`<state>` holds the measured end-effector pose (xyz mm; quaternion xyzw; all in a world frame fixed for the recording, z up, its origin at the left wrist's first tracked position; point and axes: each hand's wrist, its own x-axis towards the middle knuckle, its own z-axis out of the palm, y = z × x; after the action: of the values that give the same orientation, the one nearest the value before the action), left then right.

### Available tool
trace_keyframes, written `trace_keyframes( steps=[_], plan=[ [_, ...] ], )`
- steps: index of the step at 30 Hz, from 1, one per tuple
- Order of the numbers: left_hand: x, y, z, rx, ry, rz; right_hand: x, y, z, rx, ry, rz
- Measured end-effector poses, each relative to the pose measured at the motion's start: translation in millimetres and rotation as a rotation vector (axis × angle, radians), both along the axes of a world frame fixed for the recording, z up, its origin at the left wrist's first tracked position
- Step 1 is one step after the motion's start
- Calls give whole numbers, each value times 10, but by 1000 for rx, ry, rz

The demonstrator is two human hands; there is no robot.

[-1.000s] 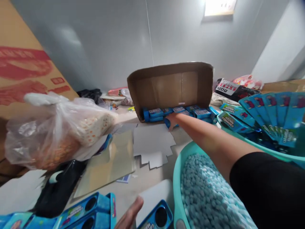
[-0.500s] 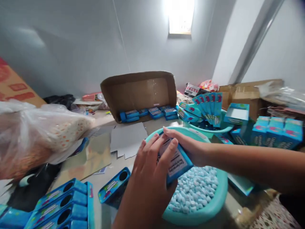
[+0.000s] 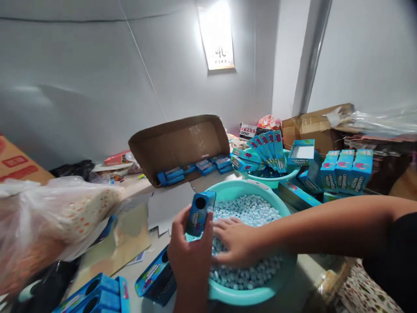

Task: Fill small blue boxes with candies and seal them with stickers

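My left hand (image 3: 193,256) grips a small blue carton (image 3: 198,214) with a dark round hole near its top, tilted over the left rim of a turquoise basin (image 3: 250,298). Pale blue candies (image 3: 250,208) fill much of that basin. Palm down on the candies lies my right hand (image 3: 236,241), fingers stretched out toward the carton, with the fingertips partly among the pieces. Below my left wrist another blue carton (image 3: 153,276) with a round hole rests on the table. Several more such cartons (image 3: 94,293) stand in a blue display tray at the lower left.
An open cardboard box (image 3: 179,145) on its side holds several blue cartons. Behind the candy basin, a second turquoise basin (image 3: 272,177) carries fanned blue cartons. Tall blue boxes (image 3: 347,171) stand at the right. A clear plastic bag (image 3: 61,213) bulges at the left.
My right hand has left the carton and moved down onto the candies. My left hand has turned the carton so its holed side shows. The view has shifted right.
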<state>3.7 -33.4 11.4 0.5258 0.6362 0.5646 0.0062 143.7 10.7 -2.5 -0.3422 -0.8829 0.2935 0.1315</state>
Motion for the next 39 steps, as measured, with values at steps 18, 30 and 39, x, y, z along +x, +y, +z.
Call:
trace_keyframes(
  steps=[18,30,39],
  plan=[
    [-77,130,-87,-217,32,-314,347,687,-5,27,-293,32],
    [-124,216,-54,-397,-129,-242,289,672,31,-594,-70,-265],
    [-154,308,-138,-482,-155,-320,280,584,36,-508,-103,-304]
  ],
)
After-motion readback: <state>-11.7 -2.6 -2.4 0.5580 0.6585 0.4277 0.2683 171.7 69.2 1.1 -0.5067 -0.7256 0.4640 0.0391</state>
